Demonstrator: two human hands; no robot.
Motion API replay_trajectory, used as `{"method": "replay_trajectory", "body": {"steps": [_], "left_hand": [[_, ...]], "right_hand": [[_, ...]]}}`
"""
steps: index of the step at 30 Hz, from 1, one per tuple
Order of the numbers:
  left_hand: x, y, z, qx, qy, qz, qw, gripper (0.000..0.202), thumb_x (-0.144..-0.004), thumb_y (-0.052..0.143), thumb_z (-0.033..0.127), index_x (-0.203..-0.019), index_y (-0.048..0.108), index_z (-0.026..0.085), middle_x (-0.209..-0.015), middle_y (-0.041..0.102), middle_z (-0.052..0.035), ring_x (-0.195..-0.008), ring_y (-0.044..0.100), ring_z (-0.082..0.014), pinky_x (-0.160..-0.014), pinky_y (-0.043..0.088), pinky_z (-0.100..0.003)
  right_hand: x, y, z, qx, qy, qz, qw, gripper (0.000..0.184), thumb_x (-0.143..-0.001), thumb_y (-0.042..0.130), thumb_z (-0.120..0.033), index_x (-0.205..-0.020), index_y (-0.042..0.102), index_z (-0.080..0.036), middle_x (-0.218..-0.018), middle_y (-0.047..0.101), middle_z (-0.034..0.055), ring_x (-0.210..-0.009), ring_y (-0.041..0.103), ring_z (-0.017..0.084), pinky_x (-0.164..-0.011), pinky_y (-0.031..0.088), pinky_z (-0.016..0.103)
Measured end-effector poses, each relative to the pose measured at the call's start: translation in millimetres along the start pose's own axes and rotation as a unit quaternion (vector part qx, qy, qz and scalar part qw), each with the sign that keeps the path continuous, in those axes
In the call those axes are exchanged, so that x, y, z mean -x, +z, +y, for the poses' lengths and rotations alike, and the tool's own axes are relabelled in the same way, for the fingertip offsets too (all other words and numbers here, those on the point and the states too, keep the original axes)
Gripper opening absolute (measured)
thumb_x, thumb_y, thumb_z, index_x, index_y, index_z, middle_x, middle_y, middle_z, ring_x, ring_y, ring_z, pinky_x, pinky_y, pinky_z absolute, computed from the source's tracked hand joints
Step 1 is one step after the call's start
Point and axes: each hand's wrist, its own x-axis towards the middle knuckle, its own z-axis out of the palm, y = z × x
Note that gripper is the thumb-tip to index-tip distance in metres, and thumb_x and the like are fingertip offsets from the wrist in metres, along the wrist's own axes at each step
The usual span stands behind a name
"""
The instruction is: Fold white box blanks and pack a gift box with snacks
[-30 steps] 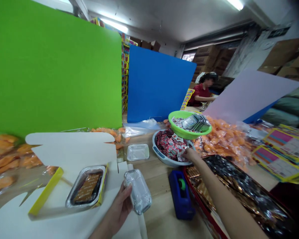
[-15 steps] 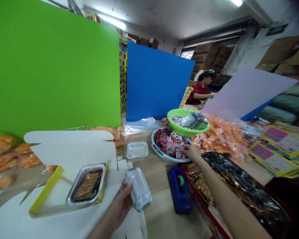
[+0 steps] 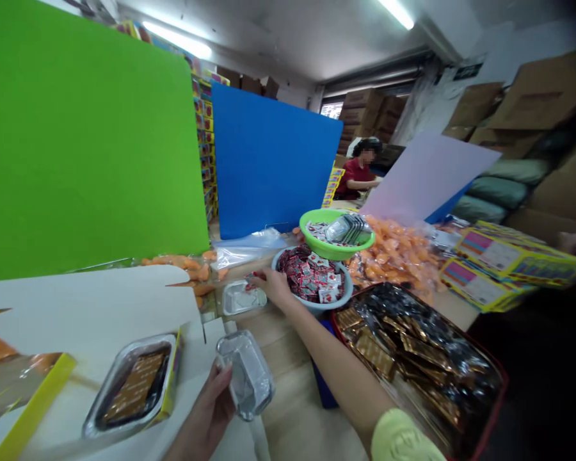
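Note:
My left hand (image 3: 210,406) grips an aluminium foil tray (image 3: 248,376), tilted so that its hollow side shows. My right hand (image 3: 273,286) is pinched on a small red sachet (image 3: 255,278), mostly covered by the fingers, above a second foil tray (image 3: 236,299) on the table. Beside that hand stands a pale blue basin (image 3: 335,307) heaped with red and white sachets (image 3: 308,276). At the left, another foil tray (image 3: 92,425) holding brown-gold packets (image 3: 135,385) sits in an unfolded white box (image 3: 125,301) with yellow edges.
A green bowl (image 3: 333,251) with sachets and stacked clear-topped trays rests by the basin. A red-rimmed container (image 3: 496,400) of gold packets lies right, near bagged orange pieces (image 3: 393,256). Green (image 3: 86,141) and blue (image 3: 273,153) panels stand behind. A person (image 3: 358,174) works further back.
My right hand has moved left from the basin to the tray on the table, carrying a sachet. The tray in my left hand has turned its hollow side towards me. The view has shifted right.

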Motion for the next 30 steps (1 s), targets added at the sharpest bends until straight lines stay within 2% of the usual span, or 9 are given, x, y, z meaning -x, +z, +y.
{"method": "replay_trajectory", "body": {"steps": [4,7,10,13,16,21,24,28,30], "left_hand": [[2.7,-0.3,1.8,0.006,-0.006,0.014,1.0,0.051,-0.066,0.07,0.028,-0.113,0.05,0.026,-0.09,0.064,0.0023,-0.07,0.061,-0.0126,-0.06,0.047,-0.022],[4.7,-0.4,2.1,0.015,-0.008,0.016,1.0,0.047,-0.067,0.07,0.028,-0.111,0.051,0.025,-0.09,0.064,0.0025,-0.071,0.061,-0.0121,-0.062,0.047,-0.021],[4.3,-0.9,0.9,0.013,-0.011,0.018,1.0,0.045,-0.067,0.07,0.028,-0.109,0.053,0.025,-0.083,0.064,0.0034,-0.067,0.06,-0.0113,-0.06,0.046,-0.021],[2.6,-1.4,-0.6,0.007,-0.014,0.011,1.0,0.044,-0.068,0.069,0.028,-0.109,0.053,0.025,-0.082,0.064,0.0041,-0.068,0.061,-0.0113,-0.063,0.047,-0.021],[1.2,-1.9,-1.1,0.001,-0.012,0.011,1.0,0.046,-0.069,0.068,0.027,-0.112,0.051,0.027,-0.085,0.065,0.0041,-0.072,0.061,-0.012,-0.067,0.047,-0.022],[1.1,-2.2,-1.4,-0.009,-0.002,0.019,1.0,0.052,-0.068,0.069,0.029,-0.116,0.049,0.025,-0.089,0.065,0.0013,-0.071,0.062,-0.0129,-0.064,0.046,-0.022],[2.0,-1.5,-2.3,-0.002,0.006,0.012,1.0,0.049,-0.069,0.068,0.028,-0.114,0.05,0.023,-0.093,0.064,-0.0002,-0.073,0.061,-0.0131,-0.067,0.046,-0.023],[1.9,-0.2,-3.2,0.006,0.014,-0.003,1.0,0.041,-0.071,0.067,0.027,-0.109,0.052,0.022,-0.089,0.064,0.0005,-0.073,0.061,-0.0125,-0.07,0.045,-0.023],[2.0,0.8,-3.0,0.002,0.02,-0.005,1.0,0.04,-0.071,0.066,0.027,-0.108,0.052,0.024,-0.09,0.064,0.0009,-0.075,0.061,-0.0132,-0.069,0.045,-0.023]], "right_hand": [[1.0,-39.9,38.8,0.071,0.072,0.029,0.994,0.023,-0.086,0.04,-0.034,-0.091,0.059,-0.022,-0.092,0.062,-0.0005,-0.087,0.052,0.014,-0.075,0.034,0.025],[11.8,-86.9,101.7,0.161,0.218,0.067,0.96,0.031,-0.085,0.03,-0.02,-0.106,0.052,-0.011,-0.107,0.055,0.0145,-0.102,0.047,0.024,-0.081,0.033,0.036],[37.8,-123.4,166.6,0.224,0.329,0.031,0.917,0.034,-0.079,0.036,-0.015,-0.107,0.052,-0.004,-0.106,0.053,0.0234,-0.101,0.049,0.032,-0.079,0.034,0.042],[67.5,-135.9,214.3,0.249,0.391,-0.053,0.884,0.027,-0.074,0.044,-0.013,-0.092,0.062,-0.005,-0.099,0.059,0.023,-0.095,0.053,0.034,-0.076,0.037,0.043],[85.4,-131.2,240.6,0.274,0.411,-0.094,0.864,0.028,-0.074,0.042,-0.01,-0.088,0.066,-0.007,-0.105,0.058,0.0224,-0.1,0.051,0.035,-0.076,0.036,0.044],[91.5,-127.0,250.8,0.302,0.382,-0.09,0.869,0.034,-0.077,0.034,-0.008,-0.088,0.066,-0.01,-0.105,0.059,0.0184,-0.103,0.048,0.032,-0.08,0.032,0.044],[89.4,-134.6,244.8,0.309,0.379,-0.047,0.871,0.036,-0.078,0.029,-0.007,-0.088,0.064,-0.009,-0.099,0.061,0.02,-0.1,0.049,0.033,-0.081,0.028,0.047],[72.9,-139.4,218.5,0.285,0.365,0.038,0.886,0.041,-0.087,0.021,-0.022,-0.095,0.058,-0.008,-0.087,0.062,0.0199,-0.088,0.053,0.031,-0.076,0.03,0.042],[59.1,-130.6,191.0,0.239,0.278,0.053,0.929,0.043,-0.089,0.019,-0.029,-0.099,0.056,-0.01,-0.087,0.062,0.016,-0.083,0.055,0.025,-0.073,0.033,0.035]]}}
